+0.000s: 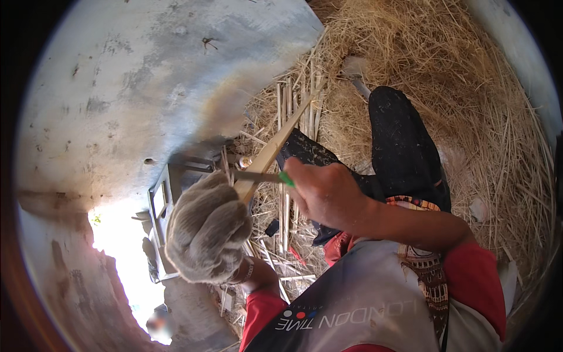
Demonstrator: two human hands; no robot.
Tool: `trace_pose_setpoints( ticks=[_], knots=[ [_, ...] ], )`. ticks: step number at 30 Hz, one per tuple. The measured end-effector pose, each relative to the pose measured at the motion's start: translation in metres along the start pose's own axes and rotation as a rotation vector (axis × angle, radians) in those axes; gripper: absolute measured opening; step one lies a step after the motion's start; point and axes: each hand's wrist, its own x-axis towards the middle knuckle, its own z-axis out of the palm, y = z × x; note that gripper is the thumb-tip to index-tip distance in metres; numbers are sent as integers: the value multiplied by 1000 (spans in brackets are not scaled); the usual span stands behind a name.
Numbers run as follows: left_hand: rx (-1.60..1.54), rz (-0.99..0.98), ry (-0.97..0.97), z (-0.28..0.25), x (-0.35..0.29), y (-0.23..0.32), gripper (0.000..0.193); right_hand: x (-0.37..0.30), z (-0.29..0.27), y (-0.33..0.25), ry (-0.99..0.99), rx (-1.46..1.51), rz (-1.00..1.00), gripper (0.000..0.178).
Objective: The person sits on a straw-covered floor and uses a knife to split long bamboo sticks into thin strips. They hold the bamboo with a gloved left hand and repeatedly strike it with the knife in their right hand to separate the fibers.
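Note:
My left hand (pixel 208 229), in a grey knitted glove, is closed round the lower end of a pale split bamboo strip (pixel 270 152). The strip slants up and away to the right, tapering toward its far end. My bare right hand (pixel 331 193) grips a knife by its green handle (pixel 286 179), most of which the fingers hide. Its narrow metal blade (pixel 258 176) lies across the strip, close to the gloved fingers. The glove's fingers hide the strip's near end, and the blade's tip is hard to make out.
Straw (pixel 410 35) covers the floor ahead and to the right. Several cut stalks (pixel 287 100) lie beyond my hands. A grey metal frame (pixel 170 199) stands left, near a bright opening (pixel 126 264) in the wall (pixel 146 76). My dark-trousered legs (pixel 402 135) are bent at the right.

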Motion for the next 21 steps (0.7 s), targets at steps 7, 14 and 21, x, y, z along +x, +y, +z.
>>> trace_pose_setpoints(
  ticks=[7, 14, 21],
  knots=[
    [98, -51, 85, 13, -3, 7, 26, -14, -16, 35, -138, 123, 327, 27],
    [109, -36, 319, 35, -5, 18, 31, -15, -31, -34, -72, 182, 9, 17],
    [149, -31, 282, 34, -7, 22, 28, -10, -30, -39, -194, 84, 50, 19]
  ],
)
